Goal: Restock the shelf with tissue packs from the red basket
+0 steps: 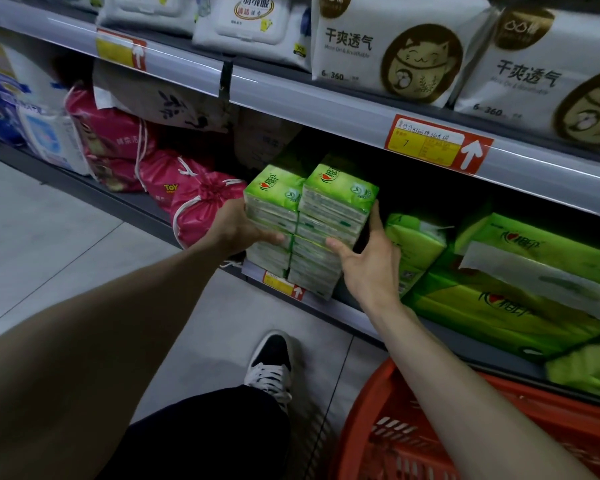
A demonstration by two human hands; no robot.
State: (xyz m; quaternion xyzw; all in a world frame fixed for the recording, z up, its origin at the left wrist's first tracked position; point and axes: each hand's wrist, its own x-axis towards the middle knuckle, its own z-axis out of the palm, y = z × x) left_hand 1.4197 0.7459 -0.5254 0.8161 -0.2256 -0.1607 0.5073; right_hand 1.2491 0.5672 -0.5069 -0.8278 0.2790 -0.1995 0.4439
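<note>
- The tissue packs (309,216) were two glossy green stacks with pale sides, standing between the fingers of both hands on the shelf (329,308) edge.
- The left hand (234,226) gripped their left side, thumb in front.
- The right hand (369,261) pinched the right side, with fingers perhaps half curled.

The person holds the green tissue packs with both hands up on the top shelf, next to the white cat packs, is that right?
Not quite. The left hand and right hand do hold the green tissue packs, but at the lower shelf, beside the pink bags. The white cat packs sit on the upper shelf. The head view shows it.
</note>
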